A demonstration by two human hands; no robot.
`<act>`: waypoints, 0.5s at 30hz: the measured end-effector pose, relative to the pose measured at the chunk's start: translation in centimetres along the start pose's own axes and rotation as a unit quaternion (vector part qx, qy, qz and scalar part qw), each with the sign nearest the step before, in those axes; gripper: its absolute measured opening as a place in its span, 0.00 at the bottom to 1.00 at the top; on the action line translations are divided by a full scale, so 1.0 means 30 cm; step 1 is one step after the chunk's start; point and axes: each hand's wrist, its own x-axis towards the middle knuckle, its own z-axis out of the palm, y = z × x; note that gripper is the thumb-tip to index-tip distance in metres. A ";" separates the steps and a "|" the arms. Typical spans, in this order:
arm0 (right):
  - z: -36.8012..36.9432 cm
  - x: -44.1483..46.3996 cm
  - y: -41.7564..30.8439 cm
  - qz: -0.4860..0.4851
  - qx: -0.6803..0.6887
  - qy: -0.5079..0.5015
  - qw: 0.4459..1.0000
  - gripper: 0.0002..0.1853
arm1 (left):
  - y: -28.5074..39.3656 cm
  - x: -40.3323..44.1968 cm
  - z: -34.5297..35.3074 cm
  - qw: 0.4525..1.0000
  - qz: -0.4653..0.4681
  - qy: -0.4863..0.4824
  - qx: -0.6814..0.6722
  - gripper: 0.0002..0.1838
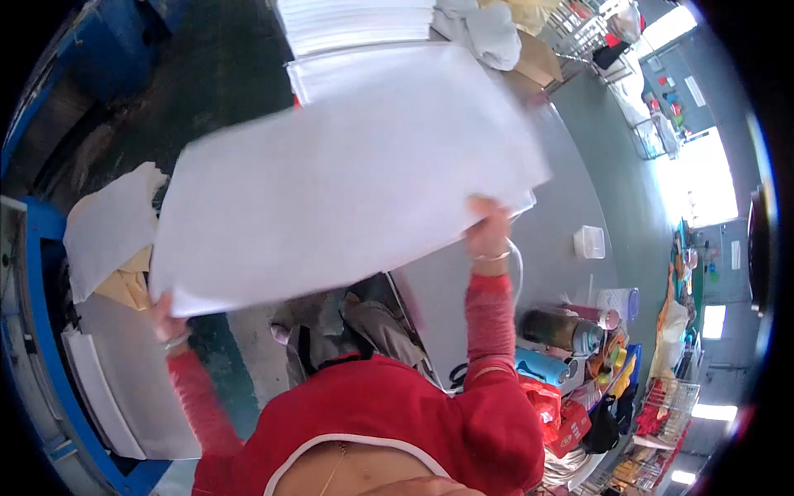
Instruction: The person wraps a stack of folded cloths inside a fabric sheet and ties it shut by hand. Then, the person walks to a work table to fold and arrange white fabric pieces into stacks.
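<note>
A large white sheet (pixel 331 182) is stretched out in front of me, slightly blurred by motion; whether it is cloth or paper I cannot tell. My left hand (pixel 167 321) is closed on its near left corner. Along the near edge at the right, my right hand (pixel 490 227) grips it with the thumb on top. The far part of the sheet overlaps white material at the table's far end. Behind it rises a stack of white sheets (pixel 356 23).
The grey table (pixel 562 207) runs along my right, bearing a clear plastic tub (pixel 589 242), a dark bottle (pixel 552 328) and a blue bottle (pixel 542 365). At left, a blue-framed machine (pixel 37 273) stands near another white piece (pixel 116 223). Wire racks stand farther right.
</note>
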 end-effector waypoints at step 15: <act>-1.237 0.625 0.520 0.054 -0.369 0.417 0.829 0.19 | -0.843 -0.256 0.968 0.897 -0.340 -0.199 0.201 0.11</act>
